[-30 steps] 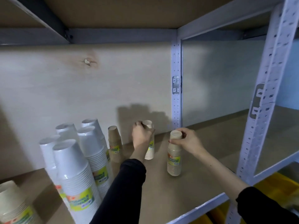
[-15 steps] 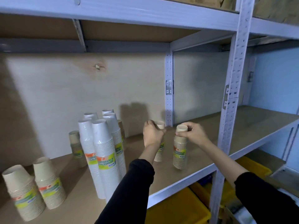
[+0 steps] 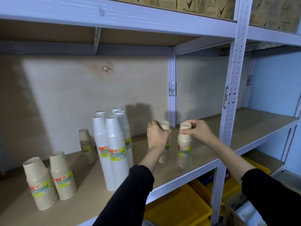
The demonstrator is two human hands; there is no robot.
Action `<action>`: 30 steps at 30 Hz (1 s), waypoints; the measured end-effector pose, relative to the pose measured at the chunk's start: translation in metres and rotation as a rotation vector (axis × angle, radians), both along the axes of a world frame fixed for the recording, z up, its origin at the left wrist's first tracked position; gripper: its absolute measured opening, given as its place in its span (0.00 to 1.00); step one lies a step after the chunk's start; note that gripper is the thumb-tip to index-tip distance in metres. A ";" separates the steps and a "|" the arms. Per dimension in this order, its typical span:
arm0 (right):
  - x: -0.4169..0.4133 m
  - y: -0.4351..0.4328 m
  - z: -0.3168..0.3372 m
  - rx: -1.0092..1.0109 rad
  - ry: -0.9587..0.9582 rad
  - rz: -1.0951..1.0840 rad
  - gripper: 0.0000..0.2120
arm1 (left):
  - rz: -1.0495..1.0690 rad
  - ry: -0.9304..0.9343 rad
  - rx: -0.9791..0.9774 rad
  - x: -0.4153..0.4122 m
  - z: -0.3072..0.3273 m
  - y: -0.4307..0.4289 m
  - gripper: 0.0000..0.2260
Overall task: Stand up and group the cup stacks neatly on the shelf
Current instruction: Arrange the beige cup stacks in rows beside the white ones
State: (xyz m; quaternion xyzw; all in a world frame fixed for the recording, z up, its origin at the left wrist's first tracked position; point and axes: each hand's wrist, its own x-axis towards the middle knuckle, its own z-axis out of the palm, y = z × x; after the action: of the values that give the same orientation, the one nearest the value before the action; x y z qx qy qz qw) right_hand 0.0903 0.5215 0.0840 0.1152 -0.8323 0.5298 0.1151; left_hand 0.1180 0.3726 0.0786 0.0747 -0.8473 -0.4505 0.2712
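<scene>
Two brown cup stacks stand upright near the front of the wooden shelf (image 3: 203, 154). My left hand (image 3: 156, 136) grips the top of the left brown stack (image 3: 164, 156). My right hand (image 3: 197, 130) pinches the top of the right brown stack (image 3: 184, 149). To their left stands a tight cluster of tall white cup stacks (image 3: 114, 144). Behind that cluster is a small brown stack (image 3: 86, 144). Two wider brown stacks (image 3: 50, 176) stand at the far left.
A grey metal upright (image 3: 231, 101) rises just right of my right hand; another post (image 3: 172, 88) stands at the back. Cardboard boxes (image 3: 200, 5) sit on the shelf above. Yellow bins (image 3: 177, 207) lie under the shelf. The plywood back wall is close behind the cups.
The view has pulled back and risen, so more of the shelving shows. Both hands stay on the tops of the same two brown stacks, which still stand side by side.
</scene>
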 end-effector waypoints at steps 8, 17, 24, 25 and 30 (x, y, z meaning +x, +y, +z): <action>0.030 -0.006 -0.002 0.043 -0.019 0.122 0.12 | -0.013 0.045 -0.022 0.050 -0.010 -0.011 0.23; 0.064 -0.027 0.003 0.073 0.027 0.288 0.14 | -0.010 0.148 -0.107 0.098 -0.012 -0.027 0.23; 0.100 -0.063 0.010 0.064 0.005 0.437 0.15 | 0.048 0.154 -0.142 0.148 -0.010 -0.067 0.22; 0.106 -0.070 0.012 0.061 0.005 0.467 0.15 | 0.069 0.143 -0.147 0.157 -0.010 -0.076 0.21; 0.129 -0.123 0.015 0.026 0.013 0.639 0.15 | 0.197 0.107 -0.155 0.194 -0.009 -0.130 0.21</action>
State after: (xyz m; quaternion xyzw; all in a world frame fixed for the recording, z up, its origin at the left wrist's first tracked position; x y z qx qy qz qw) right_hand 0.2196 0.3986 0.0990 0.3757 -0.7599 0.5278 -0.0532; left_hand 0.3124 0.2422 0.0696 0.1123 -0.8523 -0.3583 0.3641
